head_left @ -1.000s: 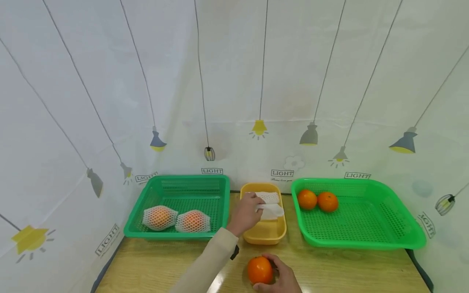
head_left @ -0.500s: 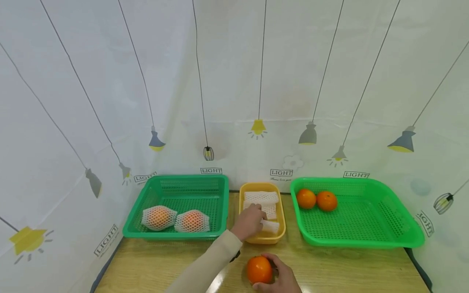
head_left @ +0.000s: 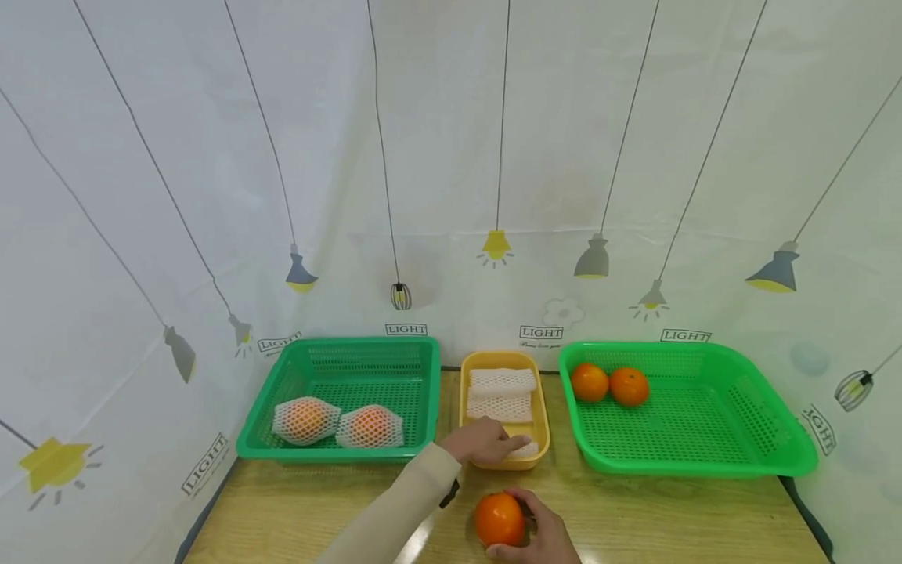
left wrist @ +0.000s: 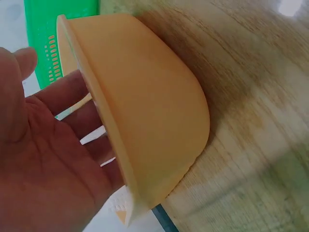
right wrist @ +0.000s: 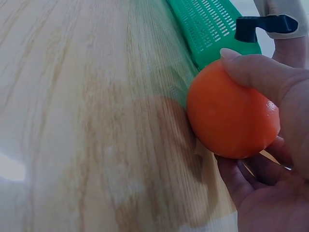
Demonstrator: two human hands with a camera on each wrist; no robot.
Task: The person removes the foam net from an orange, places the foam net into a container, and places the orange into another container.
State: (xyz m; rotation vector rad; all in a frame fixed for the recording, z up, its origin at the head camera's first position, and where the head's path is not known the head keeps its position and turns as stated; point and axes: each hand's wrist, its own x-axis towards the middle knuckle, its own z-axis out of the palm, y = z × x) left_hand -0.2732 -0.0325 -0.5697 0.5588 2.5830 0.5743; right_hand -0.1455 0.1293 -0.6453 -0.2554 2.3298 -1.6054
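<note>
In the head view my left hand (head_left: pixel 486 441) reaches over the near side of the yellow basket (head_left: pixel 540 415). In the left wrist view its fingers (left wrist: pixel 82 116) pass inside the rim, the thumb stands apart, and the fingertips are hidden. Partly under this hand lies a white foam net sleeve (head_left: pixel 524 449). Two more foam net sleeves (head_left: pixel 503 381) lie further back in the basket. My right hand (head_left: pixel 543 534) holds an orange (head_left: pixel 499 518) on the table, thumb on one side and fingers on the other.
A dark green basket (head_left: pixel 338 452) at left holds two fruits (head_left: pixel 306 421) in white foam nets. At right, a bright green basket (head_left: pixel 705 470) contains two bare oranges (head_left: pixel 629 387). Behind stands a wall covering (head_left: pixel 437 157) printed with lamps.
My left hand has come nearer within the yellow basket, drawing one foam net sleeve away from the others to the near end. The right hand and its orange stay put.
</note>
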